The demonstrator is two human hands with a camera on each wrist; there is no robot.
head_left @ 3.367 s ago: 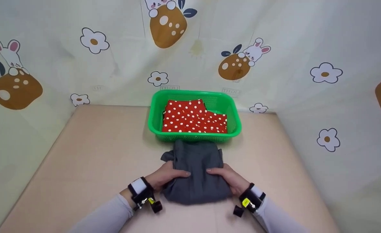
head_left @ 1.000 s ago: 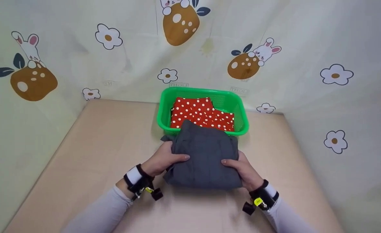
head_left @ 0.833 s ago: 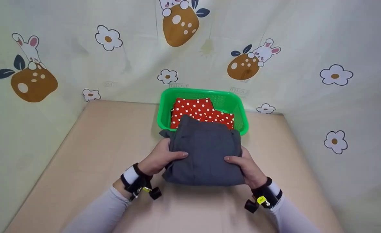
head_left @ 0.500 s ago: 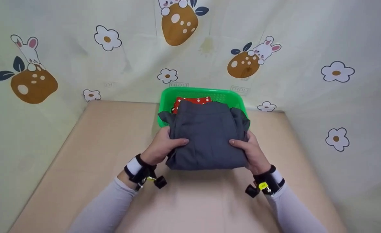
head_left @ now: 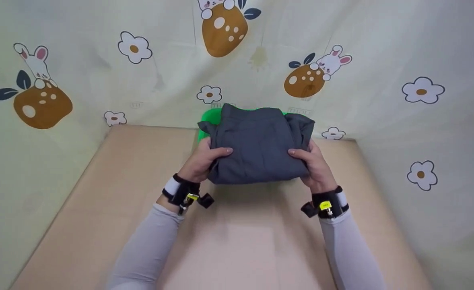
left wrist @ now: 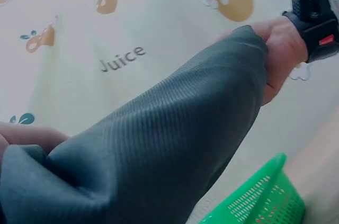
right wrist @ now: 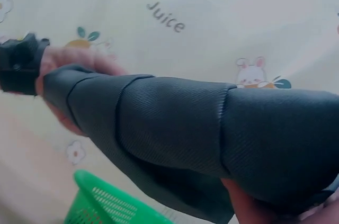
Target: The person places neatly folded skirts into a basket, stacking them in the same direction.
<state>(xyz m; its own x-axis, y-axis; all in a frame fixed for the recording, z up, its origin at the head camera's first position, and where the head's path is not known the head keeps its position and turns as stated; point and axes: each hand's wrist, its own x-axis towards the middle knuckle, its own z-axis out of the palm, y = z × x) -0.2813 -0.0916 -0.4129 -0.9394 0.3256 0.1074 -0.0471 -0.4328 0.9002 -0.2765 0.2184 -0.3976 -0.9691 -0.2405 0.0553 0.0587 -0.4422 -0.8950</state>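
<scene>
A folded dark grey garment (head_left: 257, 145) hangs in the air between my two hands, in front of and over the green basket (head_left: 211, 117). My left hand (head_left: 200, 160) grips its left side, thumb on top and fingers underneath. On the right side my right hand (head_left: 317, 167) holds it the same way. Both wrist views show the garment (left wrist: 159, 128) lifted above the basket (right wrist: 108, 203), with the rim below it. In the head view the garment hides most of the basket and the red polka-dot cloth inside.
The beige table top (head_left: 237, 237) stretches in front of the basket and to both sides. A pale curtain (head_left: 160, 72) printed with rabbits, fruit and flowers hangs behind and along the sides. Black camera straps (head_left: 184, 191) sit on both wrists.
Both hands have lifted the grey garment off the table and carried it forward over the basket. The red polka-dot cloth, visible earlier, is now covered from the head view.
</scene>
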